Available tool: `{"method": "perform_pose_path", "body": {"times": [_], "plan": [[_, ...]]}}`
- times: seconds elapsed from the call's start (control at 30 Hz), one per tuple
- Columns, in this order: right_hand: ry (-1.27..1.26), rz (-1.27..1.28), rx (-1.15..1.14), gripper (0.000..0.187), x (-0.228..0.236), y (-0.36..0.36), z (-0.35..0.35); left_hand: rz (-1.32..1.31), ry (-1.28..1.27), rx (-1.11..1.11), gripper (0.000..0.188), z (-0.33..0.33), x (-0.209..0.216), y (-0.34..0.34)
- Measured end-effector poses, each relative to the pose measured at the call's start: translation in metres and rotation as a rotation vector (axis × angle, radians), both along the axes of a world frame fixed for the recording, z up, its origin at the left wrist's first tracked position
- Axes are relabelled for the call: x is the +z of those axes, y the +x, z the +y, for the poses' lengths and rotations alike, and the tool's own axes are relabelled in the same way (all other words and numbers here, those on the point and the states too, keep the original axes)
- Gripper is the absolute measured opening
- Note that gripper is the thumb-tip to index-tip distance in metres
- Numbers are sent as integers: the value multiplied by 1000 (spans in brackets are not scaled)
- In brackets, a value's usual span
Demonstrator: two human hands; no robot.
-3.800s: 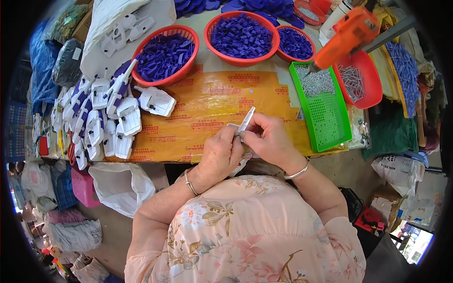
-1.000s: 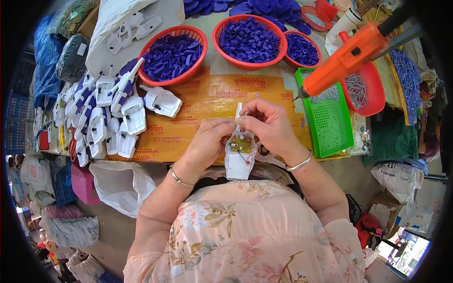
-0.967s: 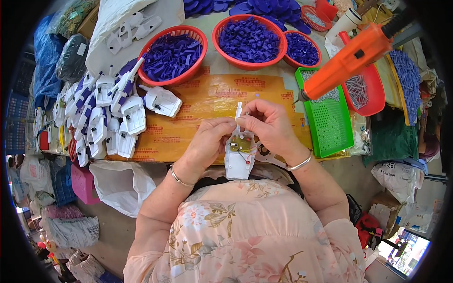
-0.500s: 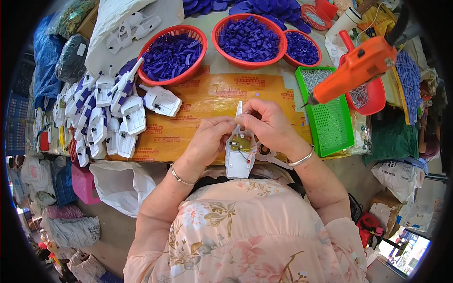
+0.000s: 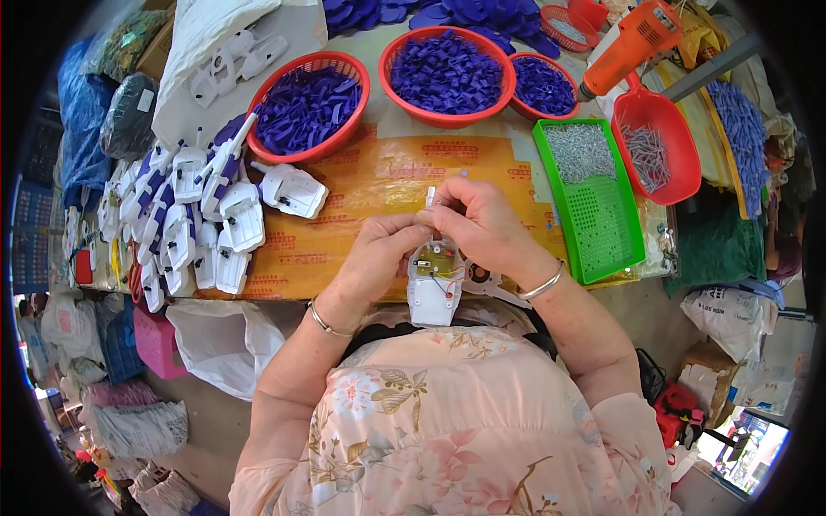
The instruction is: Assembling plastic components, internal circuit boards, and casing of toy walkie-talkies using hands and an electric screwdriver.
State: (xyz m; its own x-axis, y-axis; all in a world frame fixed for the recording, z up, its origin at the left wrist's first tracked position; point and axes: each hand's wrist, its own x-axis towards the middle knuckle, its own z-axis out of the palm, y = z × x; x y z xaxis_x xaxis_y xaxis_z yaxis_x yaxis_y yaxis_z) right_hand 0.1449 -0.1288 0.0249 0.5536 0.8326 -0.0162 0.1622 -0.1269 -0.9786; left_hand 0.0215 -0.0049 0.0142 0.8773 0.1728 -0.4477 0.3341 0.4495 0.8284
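Note:
A white plastic housing (image 5: 433, 301) with its inside facing up lies at the table's near edge, in front of me. In it sit a small circuit board (image 5: 436, 261) and thin coloured wires. My left hand (image 5: 383, 254) pinches the narrow upper part of the housing from the left. From the right, my right hand (image 5: 486, 228) closes its thumb and fingers on the same narrow part; its white tip shows above the fingertips. Whether a small part is between the fingers is hidden. Another white shell (image 5: 482, 284) lies partly under my right wrist.
White and purple shells (image 5: 241, 215) are heaped at left. Red baskets of purple parts (image 5: 447, 73) stand at the back. On the right are a green tray of screws (image 5: 594, 224), a red scoop (image 5: 658, 150) and a hanging orange electric screwdriver (image 5: 632, 43).
The orange electric screwdriver has swung up and away toward the back right. Both hands stay at the housing's narrow end, with only slight finger movement. The view has shifted a little.

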Motion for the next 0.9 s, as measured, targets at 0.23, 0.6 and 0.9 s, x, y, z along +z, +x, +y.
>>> {"method": "perform_pose_path", "body": {"times": [0.23,0.6,0.9], "plan": [[-6,-3,-11,21,-1,-1,3,-74,-48,-26,26,5,-12,-1],[46,108,-15,18,-11,-4,7,-85,33,-93,25,10,-14,-2],[47,107,-40,16,-13,-7,9,-100,107,-104,25,11,-13,-3]]}}
